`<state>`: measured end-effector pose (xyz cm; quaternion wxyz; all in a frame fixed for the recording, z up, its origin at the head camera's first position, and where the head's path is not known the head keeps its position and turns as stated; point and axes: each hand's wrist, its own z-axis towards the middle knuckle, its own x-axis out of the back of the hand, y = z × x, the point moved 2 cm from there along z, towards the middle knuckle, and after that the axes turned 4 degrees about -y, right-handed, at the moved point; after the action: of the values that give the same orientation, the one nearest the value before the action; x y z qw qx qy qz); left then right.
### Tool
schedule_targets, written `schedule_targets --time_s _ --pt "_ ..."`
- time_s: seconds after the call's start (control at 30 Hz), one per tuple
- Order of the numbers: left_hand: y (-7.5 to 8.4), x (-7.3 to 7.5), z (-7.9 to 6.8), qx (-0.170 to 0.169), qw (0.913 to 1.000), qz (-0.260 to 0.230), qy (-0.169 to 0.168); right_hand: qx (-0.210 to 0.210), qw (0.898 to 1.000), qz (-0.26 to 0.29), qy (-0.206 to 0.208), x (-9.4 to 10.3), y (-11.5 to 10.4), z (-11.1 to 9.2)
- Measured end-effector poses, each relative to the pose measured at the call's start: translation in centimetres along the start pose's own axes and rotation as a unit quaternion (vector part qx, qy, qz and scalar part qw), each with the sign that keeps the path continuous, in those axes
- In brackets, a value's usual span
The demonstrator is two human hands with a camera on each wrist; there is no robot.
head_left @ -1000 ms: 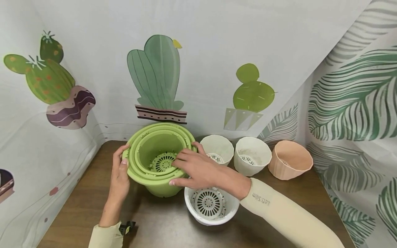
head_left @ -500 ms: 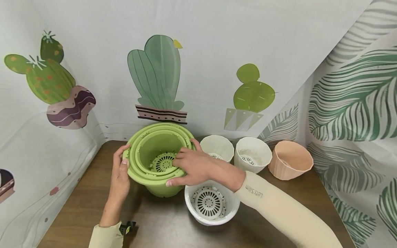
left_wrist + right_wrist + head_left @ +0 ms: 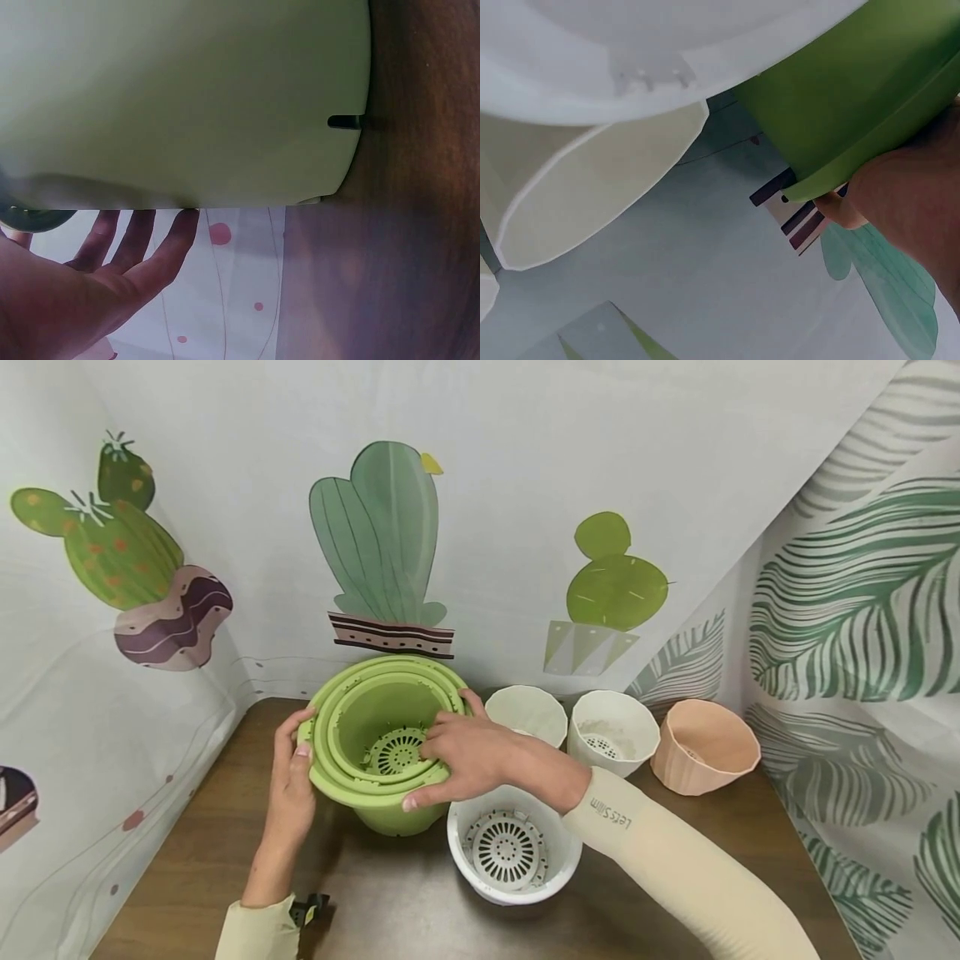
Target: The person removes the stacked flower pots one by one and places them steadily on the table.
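Green plastic flowerpots [image 3: 405, 822] of different sizes stand nested in one another on the wooden table, with a slotted disc [image 3: 397, 750] visible at the bottom of the innermost one. My left hand [image 3: 290, 793] holds the outer rim at the left, its thumb on the rim's front side. In the left wrist view, fingertips [image 3: 187, 219] touch the green outer wall. At the right side, my right hand [image 3: 472, 756] grips the rims, some fingers reaching over into the inner pot and the thumb lying along the front. The right wrist view shows a finger hooked around the rim.
A white pot [image 3: 513, 881] with a slotted disc inside stands right of the green stack, under my right forearm. Behind it stand a pale faceted pot [image 3: 536, 706], a second pale pot [image 3: 615, 727] and a peach pot [image 3: 705, 752]. A cactus-printed cloth [image 3: 495, 527] hangs behind.
My right hand and forearm have shifted slightly to the left and away from me, uncovering more of the white pot. The green stack and my left hand stay in place.
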<state>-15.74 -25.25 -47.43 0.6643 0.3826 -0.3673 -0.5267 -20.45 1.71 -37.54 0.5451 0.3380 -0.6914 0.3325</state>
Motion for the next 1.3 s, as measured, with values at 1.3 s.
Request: schedule_targets --time_s 1.3 --pt "-0.05 0.02 0.13 -0.005 1.0000 -0.002 -0.002 0.018 0.998 0.030 0.046 -0.03 0.14 0.01"
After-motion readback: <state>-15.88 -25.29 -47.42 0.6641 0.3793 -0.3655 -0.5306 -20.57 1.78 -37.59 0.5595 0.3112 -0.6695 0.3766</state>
